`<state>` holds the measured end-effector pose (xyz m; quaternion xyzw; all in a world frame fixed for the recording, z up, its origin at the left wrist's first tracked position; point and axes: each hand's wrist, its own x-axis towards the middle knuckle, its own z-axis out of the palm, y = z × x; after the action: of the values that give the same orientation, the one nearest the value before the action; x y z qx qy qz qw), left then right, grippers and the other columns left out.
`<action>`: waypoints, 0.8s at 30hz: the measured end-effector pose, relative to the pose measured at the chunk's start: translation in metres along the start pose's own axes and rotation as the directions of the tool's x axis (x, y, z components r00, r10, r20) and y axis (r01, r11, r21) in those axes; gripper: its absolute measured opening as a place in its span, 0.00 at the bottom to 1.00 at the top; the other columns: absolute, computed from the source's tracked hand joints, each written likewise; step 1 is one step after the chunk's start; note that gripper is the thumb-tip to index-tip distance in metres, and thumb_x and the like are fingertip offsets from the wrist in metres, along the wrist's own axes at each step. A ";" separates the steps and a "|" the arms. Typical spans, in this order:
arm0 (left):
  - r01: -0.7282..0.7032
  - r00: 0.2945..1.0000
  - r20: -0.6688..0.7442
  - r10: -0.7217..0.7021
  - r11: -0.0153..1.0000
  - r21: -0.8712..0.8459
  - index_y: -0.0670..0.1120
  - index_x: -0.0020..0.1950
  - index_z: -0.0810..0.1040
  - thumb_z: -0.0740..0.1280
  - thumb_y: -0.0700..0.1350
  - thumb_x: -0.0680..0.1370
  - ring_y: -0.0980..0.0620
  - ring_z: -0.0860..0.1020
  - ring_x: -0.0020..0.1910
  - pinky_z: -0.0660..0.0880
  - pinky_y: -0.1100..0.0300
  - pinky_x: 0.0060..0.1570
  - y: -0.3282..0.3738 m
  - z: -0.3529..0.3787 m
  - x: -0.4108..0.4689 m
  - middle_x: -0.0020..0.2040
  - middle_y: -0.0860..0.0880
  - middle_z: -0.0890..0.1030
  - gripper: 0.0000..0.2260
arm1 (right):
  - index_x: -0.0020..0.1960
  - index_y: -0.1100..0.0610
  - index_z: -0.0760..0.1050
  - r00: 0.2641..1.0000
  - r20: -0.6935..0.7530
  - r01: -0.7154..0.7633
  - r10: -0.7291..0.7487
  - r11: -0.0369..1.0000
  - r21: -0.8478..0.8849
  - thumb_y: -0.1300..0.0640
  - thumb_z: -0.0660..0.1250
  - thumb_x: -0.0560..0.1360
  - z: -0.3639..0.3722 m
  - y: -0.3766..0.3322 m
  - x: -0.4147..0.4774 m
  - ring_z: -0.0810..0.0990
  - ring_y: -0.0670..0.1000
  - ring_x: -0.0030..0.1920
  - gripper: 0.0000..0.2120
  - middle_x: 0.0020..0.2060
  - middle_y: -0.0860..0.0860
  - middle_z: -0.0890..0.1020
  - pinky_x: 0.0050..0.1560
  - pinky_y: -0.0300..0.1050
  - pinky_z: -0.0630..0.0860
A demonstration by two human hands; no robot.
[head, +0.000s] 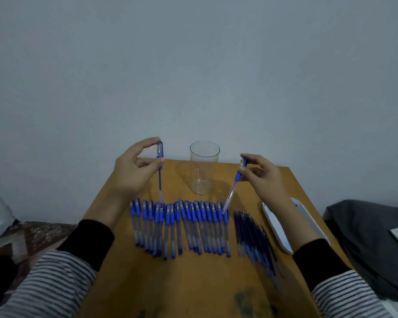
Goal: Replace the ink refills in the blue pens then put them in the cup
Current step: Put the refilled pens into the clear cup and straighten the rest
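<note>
Head view, starting at my left hand [133, 171]: forefinger and thumb are curled into a pinch on the capped top of an upright pen [160, 177], forefinger at the very top and thumb a little lower on the cap. The other fingers are tucked in behind. This pen hangs almost straight down from the fingertips, its tip just above the row of pens [182, 226] lying on the table [170, 283].

My right hand [262, 177] pinches a tilted pen [231, 191] at its blue cap end. That pen slants down and to the left from the fingertips, and its tip meets the right end of the row; I cannot tell whether it touches.

Between the two sets of fingers, slightly beyond them, the clear cup [203, 171] stands upright with nothing in it. Below the right fingers, just right of the row, lie the dark refills [253, 237] side by side. Further right, partly hidden under my right forearm, sits a white tray [276, 228].
</note>
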<state>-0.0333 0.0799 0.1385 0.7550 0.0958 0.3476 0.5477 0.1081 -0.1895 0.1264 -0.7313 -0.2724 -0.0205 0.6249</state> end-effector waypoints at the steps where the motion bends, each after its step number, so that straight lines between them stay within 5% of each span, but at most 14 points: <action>1: -0.008 1.000 -0.012 0.008 1.000 -0.006 0.59 0.66 0.78 0.75 0.42 0.76 0.57 0.85 0.47 0.77 0.64 0.56 0.009 0.010 0.006 0.51 0.51 0.86 0.22 | 0.60 0.52 0.78 0.999 -0.049 0.010 -0.009 1.000 0.021 0.63 0.69 0.77 0.002 -0.004 0.004 0.85 0.49 0.44 0.13 0.53 0.51 0.82 0.50 0.45 0.82; 5: -0.165 0.985 -0.070 0.160 0.983 -0.074 0.55 0.72 0.73 0.72 0.37 0.78 0.58 0.84 0.48 0.77 0.68 0.53 0.037 0.046 0.034 0.61 0.60 0.80 0.25 | 0.62 0.53 0.77 0.973 -0.223 0.088 -0.064 0.991 0.099 0.64 0.69 0.77 0.008 -0.020 0.021 0.85 0.50 0.44 0.15 0.55 0.51 0.80 0.47 0.43 0.83; 14: -0.418 0.906 -0.087 0.415 0.908 -0.023 0.60 0.63 0.73 0.70 0.35 0.79 0.57 0.84 0.47 0.78 0.67 0.51 0.048 0.088 0.072 0.57 0.59 0.77 0.22 | 0.64 0.54 0.73 0.871 -0.482 0.200 -0.097 0.966 0.166 0.62 0.70 0.77 0.022 -0.037 0.052 0.84 0.50 0.47 0.16 0.56 0.47 0.78 0.51 0.46 0.82; 24: -0.377 0.926 0.133 0.353 0.862 0.339 0.48 0.55 0.82 0.73 0.40 0.77 0.62 0.80 0.49 0.73 0.72 0.53 -0.029 0.089 0.066 0.48 0.58 0.83 0.08 | 0.60 0.53 0.74 0.837 -0.538 0.226 -0.101 0.959 0.172 0.62 0.69 0.78 0.040 -0.027 0.061 0.83 0.51 0.49 0.12 0.54 0.44 0.78 0.49 0.46 0.83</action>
<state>0.0782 0.0583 0.1259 0.8574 -0.0054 0.3966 0.3279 0.1359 -0.1276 0.1646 -0.5949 -0.1543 -0.2411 0.7511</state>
